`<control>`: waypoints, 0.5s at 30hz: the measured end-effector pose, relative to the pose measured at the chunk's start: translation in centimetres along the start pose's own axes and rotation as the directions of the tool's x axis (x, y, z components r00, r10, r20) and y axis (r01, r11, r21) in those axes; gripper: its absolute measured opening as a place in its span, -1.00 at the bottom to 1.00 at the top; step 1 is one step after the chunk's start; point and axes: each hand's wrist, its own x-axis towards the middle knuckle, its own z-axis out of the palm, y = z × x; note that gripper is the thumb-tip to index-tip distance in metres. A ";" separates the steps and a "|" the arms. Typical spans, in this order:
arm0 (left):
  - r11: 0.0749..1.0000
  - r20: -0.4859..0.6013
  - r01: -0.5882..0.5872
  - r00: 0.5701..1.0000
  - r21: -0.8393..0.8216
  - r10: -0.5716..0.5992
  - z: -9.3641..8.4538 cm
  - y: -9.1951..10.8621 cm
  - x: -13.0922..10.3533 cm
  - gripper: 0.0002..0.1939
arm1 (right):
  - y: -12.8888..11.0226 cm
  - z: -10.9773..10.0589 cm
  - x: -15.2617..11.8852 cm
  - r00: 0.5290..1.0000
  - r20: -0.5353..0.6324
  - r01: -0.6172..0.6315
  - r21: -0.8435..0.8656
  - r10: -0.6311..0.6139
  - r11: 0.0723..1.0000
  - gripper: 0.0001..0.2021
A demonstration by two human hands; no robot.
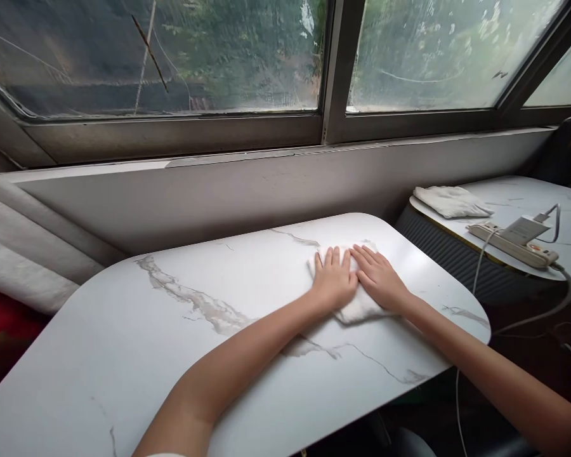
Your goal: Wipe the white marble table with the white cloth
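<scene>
A white cloth [359, 312] lies folded on the white marble-patterned table [95, 343], toward its far right part. On the cloth's left part my left hand [334, 280] rests flat, palm down, with its fingers stretched toward the window. Beside it, my right hand [379, 278] presses flat on the cloth too, fingers extended and pointing up and left. The two hands are close together near the thumbs. Both palms and the cloth under them are hidden.
To the right, a second table [514, 190] holds another folded white cloth [452, 202] and a power strip [514, 244] with a plugged-in charger [526, 228]. Its white cable [559, 304] hangs between the tables. A window [247, 57] runs behind; a curtain [23, 254] hangs left.
</scene>
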 end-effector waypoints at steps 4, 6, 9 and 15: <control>0.998 -0.035 0.058 0.998 -0.004 -0.058 -1.2 -4.8 4.8 -0.46 | -1.2 0.5 7.2 1.000 0.029 -0.008 0.020 0.007 1.000 -0.47; 0.995 -0.067 0.104 0.992 -0.010 -0.104 -1.8 -6.9 6.4 -0.48 | -1.8 0.9 10.1 1.000 0.011 0.007 0.041 -0.007 0.999 -0.48; 0.987 -0.097 0.162 0.982 -0.015 -0.162 -2.3 -9.1 7.6 -0.48 | -2.8 1.6 13.0 1.000 -0.002 0.013 0.072 -0.013 0.997 -0.49; 0.979 -0.104 0.202 0.974 0.005 -0.201 -2.2 -9.3 6.5 -0.47 | -3.8 1.9 12.8 0.999 0.009 0.031 0.056 -0.032 0.998 -0.49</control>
